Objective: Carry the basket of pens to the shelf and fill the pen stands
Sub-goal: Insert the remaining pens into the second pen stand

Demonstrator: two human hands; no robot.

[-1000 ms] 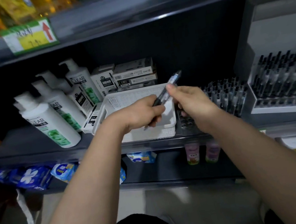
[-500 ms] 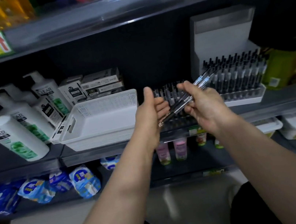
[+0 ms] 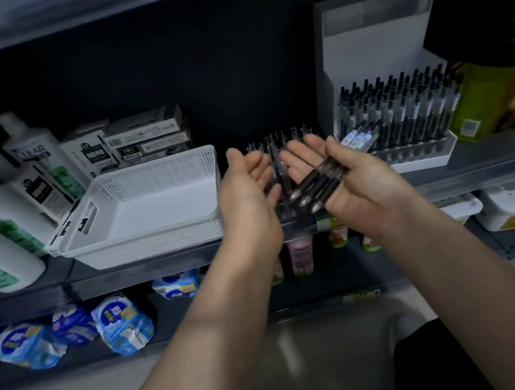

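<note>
My right hand (image 3: 361, 191) is held palm up in front of the middle shelf. A small bunch of black pens (image 3: 322, 180) lies across its palm, tips toward me, fingers straight. My left hand (image 3: 248, 189) is beside it, palm turned toward the pens, fingers straight and holding nothing. Behind both hands a low clear pen stand (image 3: 284, 137) holds several pens. To the right is a taller white pen stand (image 3: 403, 106) packed with black pens. The white perforated basket (image 3: 151, 167) sits on the shelf to the left, with no pens showing inside.
White shampoo bottles (image 3: 26, 156) and small boxes (image 3: 143, 135) stand left of and behind the basket. Yellow-green packets (image 3: 482, 101) crowd the right end of the shelf (image 3: 146, 268). Blue packs (image 3: 122, 325) and small bottles (image 3: 301, 253) fill the shelf below.
My left hand has let go of the pens and opened. My right hand has turned palm up and uncurled, the pens now lying on it. The view has shifted right.
</note>
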